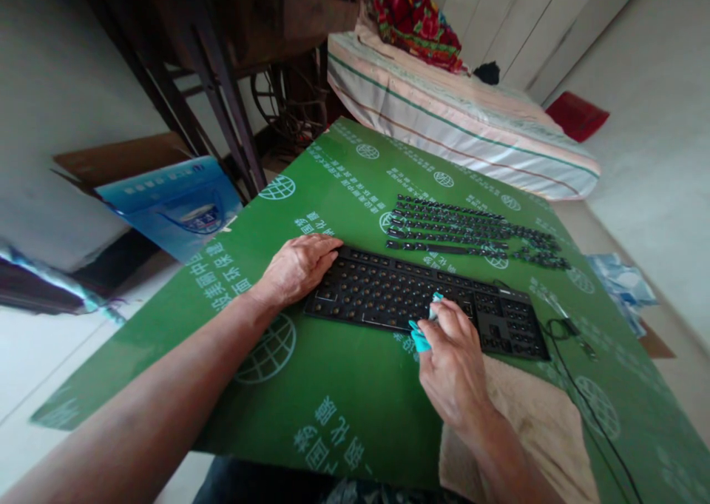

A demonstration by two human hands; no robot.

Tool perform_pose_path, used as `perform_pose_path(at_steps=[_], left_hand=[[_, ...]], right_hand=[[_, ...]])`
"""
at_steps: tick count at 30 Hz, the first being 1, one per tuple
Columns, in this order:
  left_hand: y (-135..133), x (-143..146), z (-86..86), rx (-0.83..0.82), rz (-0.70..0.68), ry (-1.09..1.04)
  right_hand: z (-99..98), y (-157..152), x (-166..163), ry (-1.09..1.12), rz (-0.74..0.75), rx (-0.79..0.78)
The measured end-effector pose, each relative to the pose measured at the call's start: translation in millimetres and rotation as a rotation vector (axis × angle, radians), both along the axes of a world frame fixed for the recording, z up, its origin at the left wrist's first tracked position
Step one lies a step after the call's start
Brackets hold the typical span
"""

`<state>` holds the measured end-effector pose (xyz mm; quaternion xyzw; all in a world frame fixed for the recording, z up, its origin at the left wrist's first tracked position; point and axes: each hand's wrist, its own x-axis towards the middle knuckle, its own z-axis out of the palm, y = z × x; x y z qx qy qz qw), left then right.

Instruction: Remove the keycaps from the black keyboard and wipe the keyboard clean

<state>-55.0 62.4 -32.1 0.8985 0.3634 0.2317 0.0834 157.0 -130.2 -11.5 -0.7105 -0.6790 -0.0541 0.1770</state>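
Note:
A black keyboard (388, 289) with its keycaps off lies on the green tabletop, and rows of small key sockets show. My left hand (299, 267) grips the keyboard's upper left corner, fingers together over the edge. Over the keyboard's front edge, right of the middle, is my right hand (452, 360). Its fingers are closed on a teal cloth (421, 339), which pokes out on both sides of the fingertips and touches the sockets. The loose black keycaps (449, 221) stand in several rows behind the keyboard. Part of the cloth is hidden in the fingers.
A beige towel (538, 422) lies under my right forearm. To the right run a black cable (588, 400) and a thin brush-like tool (558, 308). A blue box (171, 200) stands left of the table (333, 385); a bed (471, 119) is behind it.

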Motion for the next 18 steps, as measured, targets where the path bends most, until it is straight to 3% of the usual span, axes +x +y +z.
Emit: perform_pose_path(at_steps=[11, 14, 18], left_hand=[[1, 0, -0.4, -0.008, -0.005, -0.011], [1, 0, 0.7, -0.014, -0.009, -0.013], [1, 0, 0.4, -0.022, -0.003, -0.001]], right_hand=[[3.1, 15, -36, 0.09, 0.012, -0.077], [5.6, 16, -18, 0.276, 0.035, 0.078], [14.2, 5, 33, 0.377, -0.074, 0.264]])
